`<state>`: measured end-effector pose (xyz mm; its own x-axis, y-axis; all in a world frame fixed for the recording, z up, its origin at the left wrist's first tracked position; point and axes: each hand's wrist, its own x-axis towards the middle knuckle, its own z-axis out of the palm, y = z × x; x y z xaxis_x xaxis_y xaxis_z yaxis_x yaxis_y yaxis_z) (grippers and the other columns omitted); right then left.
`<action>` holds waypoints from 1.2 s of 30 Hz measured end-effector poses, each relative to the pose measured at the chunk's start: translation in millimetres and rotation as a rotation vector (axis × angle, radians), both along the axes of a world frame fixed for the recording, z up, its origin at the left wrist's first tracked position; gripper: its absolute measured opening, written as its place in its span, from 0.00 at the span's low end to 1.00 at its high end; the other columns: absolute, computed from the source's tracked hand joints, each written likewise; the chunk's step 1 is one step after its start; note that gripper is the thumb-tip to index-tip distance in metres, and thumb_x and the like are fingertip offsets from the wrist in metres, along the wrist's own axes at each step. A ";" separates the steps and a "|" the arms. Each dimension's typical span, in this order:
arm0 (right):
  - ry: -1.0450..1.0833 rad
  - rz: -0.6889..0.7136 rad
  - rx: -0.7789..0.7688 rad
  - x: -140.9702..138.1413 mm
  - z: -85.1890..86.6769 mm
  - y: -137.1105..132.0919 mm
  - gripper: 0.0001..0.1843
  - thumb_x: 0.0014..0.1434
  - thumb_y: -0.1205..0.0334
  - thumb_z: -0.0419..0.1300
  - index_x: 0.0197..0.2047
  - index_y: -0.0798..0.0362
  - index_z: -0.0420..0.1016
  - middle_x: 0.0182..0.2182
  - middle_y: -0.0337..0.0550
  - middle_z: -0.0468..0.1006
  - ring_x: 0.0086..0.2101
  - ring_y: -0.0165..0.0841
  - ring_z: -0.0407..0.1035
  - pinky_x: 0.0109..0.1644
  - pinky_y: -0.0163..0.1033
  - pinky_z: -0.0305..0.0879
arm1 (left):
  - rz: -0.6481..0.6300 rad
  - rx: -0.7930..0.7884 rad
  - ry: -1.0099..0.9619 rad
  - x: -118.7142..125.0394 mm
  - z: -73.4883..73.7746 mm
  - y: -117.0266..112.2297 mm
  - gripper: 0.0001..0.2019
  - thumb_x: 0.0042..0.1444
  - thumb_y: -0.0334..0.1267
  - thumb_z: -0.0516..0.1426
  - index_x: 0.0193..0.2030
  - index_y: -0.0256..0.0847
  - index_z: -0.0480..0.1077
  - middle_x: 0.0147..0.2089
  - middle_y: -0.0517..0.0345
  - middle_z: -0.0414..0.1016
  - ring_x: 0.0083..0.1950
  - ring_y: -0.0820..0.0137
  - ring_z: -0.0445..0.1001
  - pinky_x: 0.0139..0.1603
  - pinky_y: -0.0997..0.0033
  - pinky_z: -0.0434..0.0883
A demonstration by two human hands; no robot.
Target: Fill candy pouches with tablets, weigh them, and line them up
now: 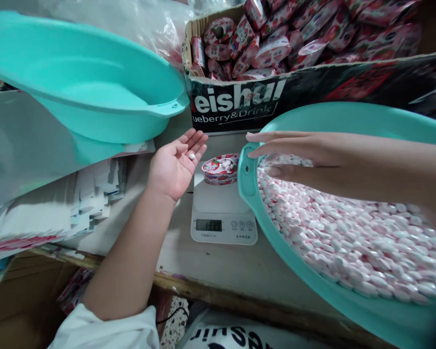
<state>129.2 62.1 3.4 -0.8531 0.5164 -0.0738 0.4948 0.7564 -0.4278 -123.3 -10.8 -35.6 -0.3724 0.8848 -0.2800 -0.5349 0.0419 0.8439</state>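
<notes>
Head cam: candy basin [247, 186] overlaps scale [221, 202], box [236, 107] behind. Tin [220, 178] on scale: oval, red-patterned. Left hand [176, 167] palm-up, one candy [192, 156] on it; right hand [300, 151] spread over basin.

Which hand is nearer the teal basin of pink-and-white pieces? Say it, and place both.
Right. The right hand reaches over the basin, fingertips by its handle; the left hand is palm up, left of the basin and apart from it.

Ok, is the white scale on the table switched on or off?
On: the scale shows dark digits on its display.
</notes>
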 end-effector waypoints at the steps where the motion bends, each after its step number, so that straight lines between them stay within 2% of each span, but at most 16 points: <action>1: -0.007 -0.003 0.006 0.3 0.4 -0.4 0.29 0.65 0.34 0.46 0.65 0.29 0.66 0.69 0.24 0.57 0.65 0.50 0.59 0.65 0.63 0.63 | -0.018 -0.004 0.024 -2.2 0.1 0.1 0.26 0.45 0.21 0.46 0.52 0.30 0.69 0.54 0.43 0.77 0.64 0.64 0.72 0.67 0.64 0.69; 4: -0.028 -0.018 0.011 0.0 2.7 -1.9 0.32 0.64 0.32 0.45 0.65 0.31 0.67 0.69 0.26 0.57 0.64 0.52 0.60 0.64 0.63 0.65 | -0.073 0.008 0.168 -8.3 0.3 0.0 0.35 0.38 0.20 0.47 0.57 0.34 0.68 0.54 0.48 0.77 0.67 0.65 0.69 0.71 0.62 0.66; 6: -0.037 -0.028 0.007 -1.0 4.4 -2.6 0.34 0.63 0.31 0.43 0.65 0.33 0.68 0.69 0.28 0.58 0.63 0.53 0.61 0.62 0.63 0.67 | -0.072 0.027 0.249 -11.6 0.6 -0.4 0.37 0.35 0.20 0.46 0.57 0.36 0.69 0.54 0.52 0.78 0.68 0.67 0.68 0.72 0.62 0.64; 13: -0.050 -0.045 -0.019 -1.6 5.4 -2.0 0.35 0.62 0.29 0.42 0.65 0.31 0.66 0.69 0.26 0.57 0.63 0.54 0.61 0.60 0.65 0.68 | -0.013 0.073 0.289 -17.1 1.3 -0.4 0.28 0.41 0.17 0.45 0.46 0.39 0.73 0.54 0.55 0.78 0.69 0.68 0.66 0.71 0.66 0.64; 21: -0.012 -0.043 -0.021 1.3 -0.9 -0.3 0.32 0.63 0.32 0.45 0.66 0.30 0.66 0.69 0.27 0.59 0.62 0.52 0.64 0.59 0.61 0.70 | 0.020 0.122 0.308 -6.6 4.5 -2.7 0.24 0.48 0.17 0.47 0.44 0.40 0.74 0.52 0.57 0.79 0.67 0.68 0.68 0.68 0.69 0.67; 28: 0.013 -0.009 -0.048 1.7 1.1 0.4 0.29 0.65 0.34 0.46 0.65 0.30 0.67 0.69 0.26 0.58 0.63 0.50 0.63 0.62 0.58 0.68 | -0.035 0.174 0.395 12.4 8.2 -11.8 0.14 0.56 0.24 0.55 0.45 0.43 0.75 0.49 0.58 0.80 0.66 0.63 0.70 0.65 0.64 0.71; 32: 0.018 -0.022 -0.090 0.1 1.9 -0.6 0.30 0.65 0.35 0.47 0.67 0.31 0.65 0.70 0.27 0.56 0.64 0.48 0.61 0.63 0.56 0.67 | -0.067 0.193 0.562 26.2 9.7 -21.0 0.09 0.57 0.28 0.60 0.43 0.43 0.76 0.48 0.56 0.80 0.62 0.61 0.72 0.62 0.60 0.72; 36: 0.022 0.000 -0.067 0.9 -0.6 0.8 0.29 0.65 0.36 0.48 0.67 0.30 0.64 0.70 0.26 0.56 0.65 0.47 0.59 0.65 0.56 0.65 | -0.192 0.312 0.829 27.6 9.4 -30.0 0.07 0.58 0.32 0.61 0.42 0.44 0.78 0.48 0.54 0.79 0.57 0.62 0.75 0.63 0.61 0.70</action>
